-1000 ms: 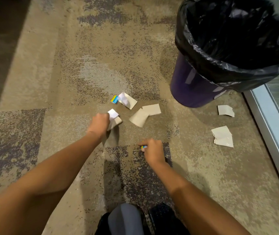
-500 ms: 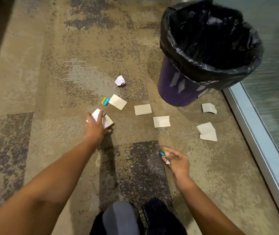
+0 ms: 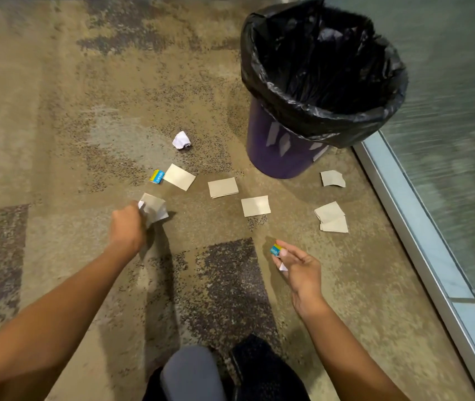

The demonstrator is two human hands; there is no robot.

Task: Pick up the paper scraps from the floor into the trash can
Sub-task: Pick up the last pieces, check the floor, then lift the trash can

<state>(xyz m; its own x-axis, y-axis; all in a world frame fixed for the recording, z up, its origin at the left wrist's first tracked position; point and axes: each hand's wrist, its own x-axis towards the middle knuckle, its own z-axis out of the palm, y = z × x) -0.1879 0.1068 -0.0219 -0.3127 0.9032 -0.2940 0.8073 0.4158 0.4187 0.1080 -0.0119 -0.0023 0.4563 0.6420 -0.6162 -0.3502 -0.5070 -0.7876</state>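
Observation:
A purple trash can [image 3: 276, 151] lined with a black bag [image 3: 325, 68] stands at the upper right. My left hand [image 3: 127, 227] is closed around crumpled paper scraps [image 3: 155, 208] just above the carpet. My right hand [image 3: 299, 267] pinches a small blue and yellow scrap [image 3: 275, 250] and a white bit at its fingertips. On the carpet lie a blue and yellow scrap [image 3: 157, 176], tan pieces [image 3: 179, 177], [image 3: 223, 187], [image 3: 256, 206], [image 3: 332, 178], [image 3: 331, 217] and a white crumpled ball [image 3: 181, 140].
A metal frame [image 3: 421, 241] with frosted glass runs along the right side, close to the can. My knee and dark shoe [image 3: 262, 371] show at the bottom centre. Patterned tan and grey carpet [image 3: 57, 111] stretches to the left and far side.
My left hand has closed on the scraps and lifted them slightly. My right hand has drawn back to the right with the blue and yellow scrap. The view has shifted.

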